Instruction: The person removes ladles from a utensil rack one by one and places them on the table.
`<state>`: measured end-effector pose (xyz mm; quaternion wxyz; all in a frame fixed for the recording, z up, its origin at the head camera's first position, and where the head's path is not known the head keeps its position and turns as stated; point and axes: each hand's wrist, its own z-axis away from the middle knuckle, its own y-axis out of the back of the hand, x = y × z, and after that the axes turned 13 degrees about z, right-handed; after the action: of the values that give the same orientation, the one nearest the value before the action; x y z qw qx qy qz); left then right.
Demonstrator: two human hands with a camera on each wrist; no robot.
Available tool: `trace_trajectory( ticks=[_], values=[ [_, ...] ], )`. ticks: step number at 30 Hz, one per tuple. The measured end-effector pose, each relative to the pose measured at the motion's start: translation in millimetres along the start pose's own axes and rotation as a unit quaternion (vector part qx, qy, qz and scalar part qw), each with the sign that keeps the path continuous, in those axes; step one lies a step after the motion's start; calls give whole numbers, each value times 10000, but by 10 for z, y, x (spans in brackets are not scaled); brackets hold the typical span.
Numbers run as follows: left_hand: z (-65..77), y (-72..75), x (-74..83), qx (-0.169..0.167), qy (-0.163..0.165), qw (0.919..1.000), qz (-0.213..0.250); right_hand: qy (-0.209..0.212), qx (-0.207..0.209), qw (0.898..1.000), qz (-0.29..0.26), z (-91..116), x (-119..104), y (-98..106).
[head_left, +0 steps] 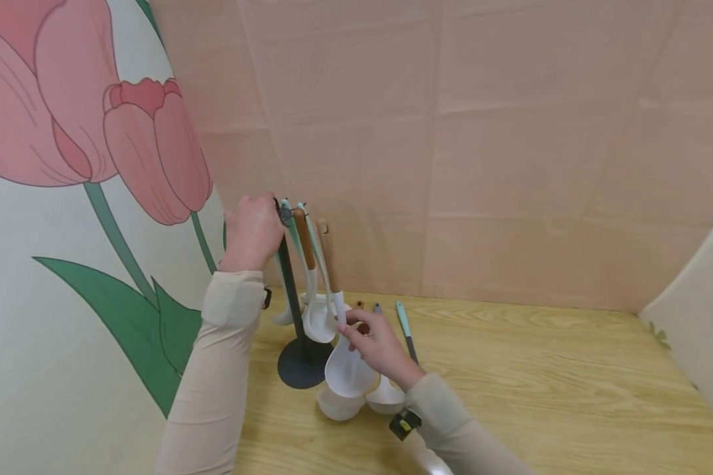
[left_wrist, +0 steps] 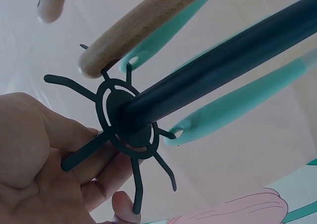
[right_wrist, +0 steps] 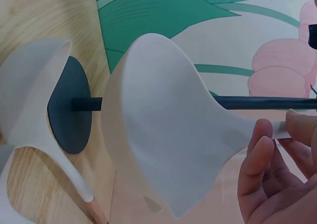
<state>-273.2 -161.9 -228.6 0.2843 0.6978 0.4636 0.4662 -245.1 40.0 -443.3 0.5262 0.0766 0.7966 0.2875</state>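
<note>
Beige sleeve (head_left: 481, 442) over the right forearm, nearest item noted. Beyond it, the right hand (head_left: 380, 343) pinches the white neck of a ladle (head_left: 350, 373) between thumb and fingers, a narrow hold. The ladle is off the table, bowl down, its wooden handle (head_left: 329, 264) rising beside the black rack (head_left: 292, 290); the handle's tip stands apart from the hooks (left_wrist: 69, 83).

Below on the wooden table (head_left: 541, 382), white ladles (head_left: 340, 406) lie near the rack's round base, and a turquoise-ended utensil (head_left: 404, 320) lies past the right hand.

The left hand (head_left: 252, 231) is at the rack's top, fingers curled about the hook ring. Turquoise-handled utensils (left_wrist: 237, 102) and one wooden-handled utensil (head_left: 305, 241) hang there; several hooks are bare.

Assessment: the step appears to be hanging the ladle. I recommend keeping the left hold firm, since a knock could tip the rack. The low pinch leaves the handle's far end likely to swing; a higher hold should steer it better. Choose a bare hook and keep clear of the hung handles.

Farthest: pink wall covering (head_left: 511, 165), creased, and a tulip mural (head_left: 160, 145).
</note>
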Motion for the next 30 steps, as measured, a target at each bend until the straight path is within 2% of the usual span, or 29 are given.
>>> trace_trajectory(
  ticks=[10,17,30],
  values=[
    [2,10,-9,-37,7,10000,-71,-53,114,9999,-81,47,78,53],
    [1,-1,0,-9,-52,9999,-129,-325,162,9992,-154,79,154,86],
    [-8,-8,5,-17,7,9999,-102,-523,302,9979,-231,132,289,189]
  ],
)
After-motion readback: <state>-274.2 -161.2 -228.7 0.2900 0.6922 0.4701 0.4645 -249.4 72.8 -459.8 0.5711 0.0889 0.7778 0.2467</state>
